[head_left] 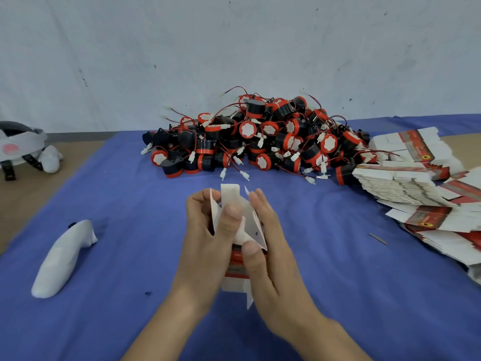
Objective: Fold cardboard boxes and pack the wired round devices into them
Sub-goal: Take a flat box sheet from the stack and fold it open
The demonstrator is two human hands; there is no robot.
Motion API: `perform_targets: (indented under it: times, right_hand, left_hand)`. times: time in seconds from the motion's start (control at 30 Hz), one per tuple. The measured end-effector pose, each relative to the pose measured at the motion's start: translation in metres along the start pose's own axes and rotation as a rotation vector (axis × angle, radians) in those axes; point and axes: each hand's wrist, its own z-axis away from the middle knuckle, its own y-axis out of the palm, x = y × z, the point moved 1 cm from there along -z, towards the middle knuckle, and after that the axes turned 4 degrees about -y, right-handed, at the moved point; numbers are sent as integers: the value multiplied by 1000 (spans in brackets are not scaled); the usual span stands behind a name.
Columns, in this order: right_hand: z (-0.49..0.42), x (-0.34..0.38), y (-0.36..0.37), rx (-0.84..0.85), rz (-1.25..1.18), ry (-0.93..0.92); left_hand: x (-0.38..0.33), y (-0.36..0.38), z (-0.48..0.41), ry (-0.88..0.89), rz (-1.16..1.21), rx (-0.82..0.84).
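Observation:
Both my hands hold one small white and red cardboard box (236,256) above the blue cloth, near the middle of the view. My left hand (208,230) grips its left side, thumb pressing on a white flap at the far end. My right hand (270,241) grips the right side, thumb on the box's top face. The far-end flaps (230,192) stand open and upright. A big heap of black and red round devices (260,136) with thin red wires and white plugs lies beyond my hands, apart from the box.
Stacks of flat unfolded boxes (416,178) spread over the right side. A white wrapped controller (62,259) lies at the left on the blue cloth (130,204). A white headset (20,147) sits at the far left edge. A wall closes the back.

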Motion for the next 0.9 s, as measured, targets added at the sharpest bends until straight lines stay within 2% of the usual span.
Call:
perform_targets:
  times: [0.23,0.47,0.7,0.9]
  right_hand:
    - [-1,-4,0,-1,61,28]
    - [-3,-3,-4,-31,42,29]
    - [-4,-4,-5,-16,-90,66]
    - [-3,-8,-8,-34,-133,170]
  left_hand:
    - [1,-1,4,14,-37,-21]
    - [0,1,8,16,-30,37]
    - [0,6,9,24,-7,66]
    - [3,10,8,25,50,79]
